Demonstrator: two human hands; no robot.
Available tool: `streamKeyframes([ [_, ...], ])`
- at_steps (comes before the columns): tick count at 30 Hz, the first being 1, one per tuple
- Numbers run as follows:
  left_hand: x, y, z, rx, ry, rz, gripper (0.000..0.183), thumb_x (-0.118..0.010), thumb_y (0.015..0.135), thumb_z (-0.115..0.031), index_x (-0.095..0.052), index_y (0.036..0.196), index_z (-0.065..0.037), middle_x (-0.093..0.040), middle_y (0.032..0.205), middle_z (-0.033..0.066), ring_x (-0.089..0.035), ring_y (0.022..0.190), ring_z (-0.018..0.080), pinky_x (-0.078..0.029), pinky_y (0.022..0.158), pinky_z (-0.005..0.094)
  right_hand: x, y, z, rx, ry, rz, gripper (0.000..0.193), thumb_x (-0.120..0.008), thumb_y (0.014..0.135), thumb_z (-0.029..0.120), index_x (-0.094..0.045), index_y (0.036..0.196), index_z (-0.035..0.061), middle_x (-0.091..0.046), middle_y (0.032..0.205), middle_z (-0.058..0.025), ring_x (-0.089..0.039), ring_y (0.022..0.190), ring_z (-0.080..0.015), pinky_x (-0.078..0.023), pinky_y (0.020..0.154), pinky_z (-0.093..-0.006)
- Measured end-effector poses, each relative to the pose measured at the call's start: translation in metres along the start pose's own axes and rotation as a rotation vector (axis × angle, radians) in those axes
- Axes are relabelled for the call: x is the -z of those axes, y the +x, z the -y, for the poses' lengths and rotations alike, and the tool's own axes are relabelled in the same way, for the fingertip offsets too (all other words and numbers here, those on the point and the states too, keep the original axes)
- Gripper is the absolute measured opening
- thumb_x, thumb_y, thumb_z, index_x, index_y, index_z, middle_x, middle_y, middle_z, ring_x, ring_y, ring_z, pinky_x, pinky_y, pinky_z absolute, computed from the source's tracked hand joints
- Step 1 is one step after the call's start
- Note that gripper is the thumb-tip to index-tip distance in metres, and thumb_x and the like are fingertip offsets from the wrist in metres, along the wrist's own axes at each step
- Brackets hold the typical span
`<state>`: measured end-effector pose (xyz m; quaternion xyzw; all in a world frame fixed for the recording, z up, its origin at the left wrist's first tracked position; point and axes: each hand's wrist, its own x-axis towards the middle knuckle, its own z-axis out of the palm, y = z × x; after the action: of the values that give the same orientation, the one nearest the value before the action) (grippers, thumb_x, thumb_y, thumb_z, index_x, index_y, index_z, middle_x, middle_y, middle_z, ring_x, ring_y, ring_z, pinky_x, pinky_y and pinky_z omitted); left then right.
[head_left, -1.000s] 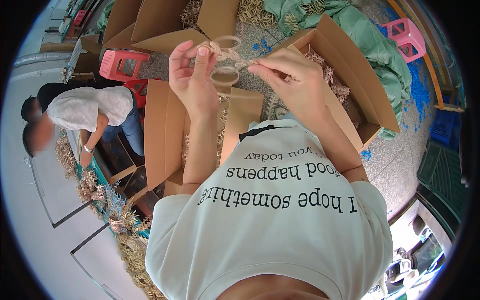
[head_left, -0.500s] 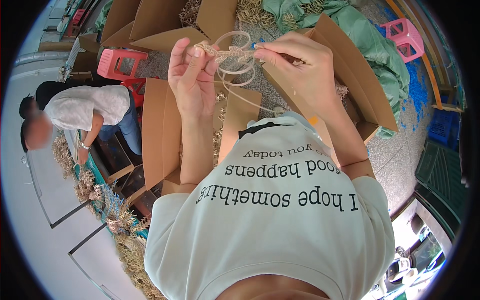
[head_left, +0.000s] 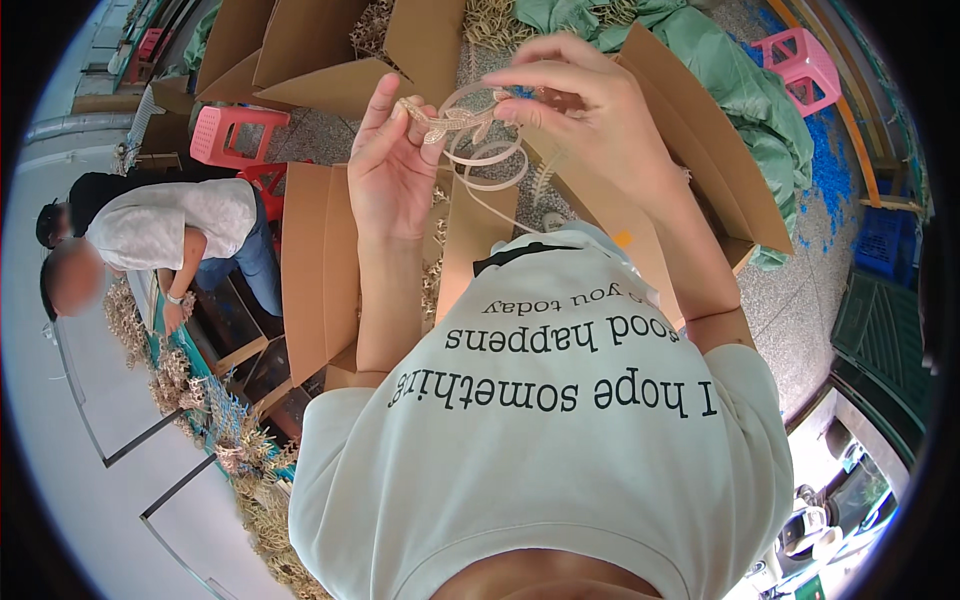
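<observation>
A beige leafy sprig (head_left: 455, 122) is pinched at its left end between the thumb and fingers of my left hand (head_left: 392, 170). Its other end reaches my right hand (head_left: 590, 105), where the thumb and index finger are parted around it. The thumb tip lies close beside the leaf there. A pale flat band (head_left: 500, 184) hangs in loose loops at the sprig, and its tail runs down toward my shirt. Whether the band is joined to the sprig cannot be made out.
Open cardboard boxes stand left (head_left: 318, 270), right (head_left: 705, 130) and ahead (head_left: 330, 85), some holding dried-looking foliage. Green sheeting (head_left: 745, 110) and a pink stool (head_left: 800, 70) are at right. Another person (head_left: 190, 220) bends over a foliage-covered bench at left.
My right thumb and index finger have parted from their pinch, and the hand has shifted slightly up and left. The band's loops have moved a little right. My left hand keeps its pinch.
</observation>
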<state>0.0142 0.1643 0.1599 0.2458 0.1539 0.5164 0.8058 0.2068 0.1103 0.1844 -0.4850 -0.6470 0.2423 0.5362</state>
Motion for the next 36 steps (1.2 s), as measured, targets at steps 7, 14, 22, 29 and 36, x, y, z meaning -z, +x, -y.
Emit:
streamKeyframes([
  [7, 0.007, 0.015, 0.007, 0.1, 0.412, 0.01, 0.03, -0.046, 0.087, -0.005, -0.046, 0.117, 0.002, -0.052, 0.107, 0.0134, -0.058, 0.083, 0.0154, -0.051, 0.073, 0.0275, 0.008, 0.002, -0.028, 0.006, 0.104, 0.337, 0.017, -0.058, 0.085, 0.018, -0.057, 0.082, 0.0012, -0.043, 0.119, -0.0085, -0.049, 0.092, -0.0139, -0.04, 0.08, -0.0304],
  [14, -0.03, 0.048, -0.032, 0.005, 1.603, 0.802, 0.014, -0.058, 0.084, -0.013, -0.062, 0.089, 0.0, -0.059, 0.09, 0.0033, -0.054, 0.082, 0.0103, -0.043, 0.074, 0.0242, 0.006, 0.007, -0.036, -0.023, 0.156, 0.419, 0.02, -0.054, 0.087, 0.022, -0.055, 0.083, 0.0019, -0.042, 0.121, -0.0097, -0.049, 0.097, -0.0138, -0.041, 0.082, -0.0305],
  [22, -0.029, 0.057, -0.045, 0.222, 1.411, 0.717, 0.011, -0.058, 0.084, -0.01, -0.062, 0.089, -0.001, -0.061, 0.079, 0.0033, -0.054, 0.076, 0.0105, -0.042, 0.075, 0.0244, -0.013, -0.016, -0.094, -0.436, 0.721, 0.211, 0.014, -0.055, 0.087, 0.016, -0.059, 0.09, 0.004, -0.056, 0.095, -0.0052, -0.053, 0.08, -0.0097, -0.043, 0.068, -0.0235],
  [29, -0.005, 0.051, -0.044, 0.025, 1.58, 0.714, 0.014, -0.06, 0.082, -0.01, -0.061, 0.093, -0.001, -0.062, 0.073, 0.0054, -0.052, 0.076, 0.0172, -0.039, 0.08, 0.0301, 0.012, -0.014, -0.048, -0.381, 0.323, 0.138, 0.012, -0.069, 0.076, 0.012, -0.067, 0.079, 0.0, -0.06, 0.067, -0.0003, -0.052, 0.06, -0.0033, -0.039, 0.052, -0.017],
  [36, 0.004, 0.045, -0.044, -0.119, 1.461, 0.786, 0.013, -0.059, 0.082, -0.007, -0.061, 0.093, -0.002, -0.064, 0.076, 0.0045, -0.051, 0.078, 0.0179, -0.038, 0.079, 0.0315, 0.013, -0.009, -0.035, -0.316, 0.24, 0.093, 0.012, -0.069, 0.075, 0.006, -0.066, 0.083, -0.002, -0.064, 0.072, -0.0037, -0.056, 0.064, -0.0045, -0.042, 0.055, -0.017],
])
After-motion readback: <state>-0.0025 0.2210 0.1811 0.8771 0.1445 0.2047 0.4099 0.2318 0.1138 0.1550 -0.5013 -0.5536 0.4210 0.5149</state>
